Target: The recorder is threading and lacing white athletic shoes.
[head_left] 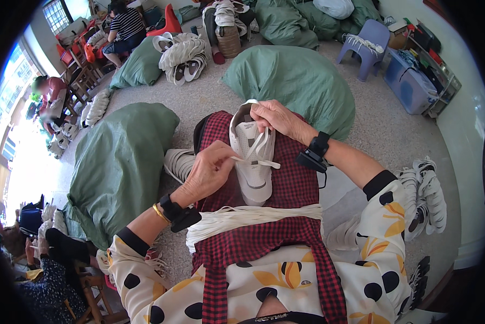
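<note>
A white sneaker (255, 184) rests on the red-and-black checked apron (302, 181) over my lap, its toe toward me and its heel opening away. A flat white shoelace (265, 163) crosses the front of the shoe and loops up over the tongue. My left hand (212, 166) is closed in a pinch on the lace at the shoe's left side. At the right of the opening, my right hand (280, 120) is closed, with the lace running up to its fingers; its fingertips partly hide the collar. A thick bundle of white laces (248, 220) lies across my lap, nearer me.
Large green sacks stand ahead (291, 81) and at left (121, 162). White shoes lie in stacks at right (426, 200) and beyond the sacks (184, 56). A purple stool (366, 46) holds more laces; a blue bin (410, 83) stands beside it. Several people sit at left and far back.
</note>
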{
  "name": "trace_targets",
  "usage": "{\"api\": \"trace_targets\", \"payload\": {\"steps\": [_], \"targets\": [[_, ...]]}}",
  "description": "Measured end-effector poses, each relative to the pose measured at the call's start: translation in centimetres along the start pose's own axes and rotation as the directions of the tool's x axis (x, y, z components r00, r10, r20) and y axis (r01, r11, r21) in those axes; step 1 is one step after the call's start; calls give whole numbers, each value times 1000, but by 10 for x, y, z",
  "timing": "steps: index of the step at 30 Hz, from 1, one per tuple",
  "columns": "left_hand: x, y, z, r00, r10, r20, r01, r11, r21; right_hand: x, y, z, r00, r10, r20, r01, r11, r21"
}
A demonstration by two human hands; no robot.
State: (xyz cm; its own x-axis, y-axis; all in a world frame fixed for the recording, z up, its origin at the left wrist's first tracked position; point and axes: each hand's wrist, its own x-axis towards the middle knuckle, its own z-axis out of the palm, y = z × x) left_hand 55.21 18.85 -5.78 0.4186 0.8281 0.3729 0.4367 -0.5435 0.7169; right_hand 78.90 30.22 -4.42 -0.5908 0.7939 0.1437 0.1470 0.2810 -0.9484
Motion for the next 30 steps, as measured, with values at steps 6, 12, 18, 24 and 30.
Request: {"api": "trace_targets", "payload": {"steps": [6, 12, 18, 24, 30], "targets": [[-5, -1, 15, 973, 14, -228, 19, 990, 139, 3, 1, 4, 998, -52, 18, 52, 999, 8], [-4, -2, -7, 918, -394, 52, 397, 904, -160, 3, 4, 1, 995, -92, 36, 94, 995, -35], [-1, 2, -6, 965, -62, 256, 119, 970, -213, 3, 3, 4, 995, -89, 35, 90, 996, -18], [-3, 2, -16, 948, -160, 277, 247, 916, -316, 4, 3, 5, 989, -143, 25, 143, 990, -12], [-1, 15, -12, 951, -305, 40, 305, 913, -270, 7, 10, 5, 987, -162, 11, 162, 987, 17]]}}
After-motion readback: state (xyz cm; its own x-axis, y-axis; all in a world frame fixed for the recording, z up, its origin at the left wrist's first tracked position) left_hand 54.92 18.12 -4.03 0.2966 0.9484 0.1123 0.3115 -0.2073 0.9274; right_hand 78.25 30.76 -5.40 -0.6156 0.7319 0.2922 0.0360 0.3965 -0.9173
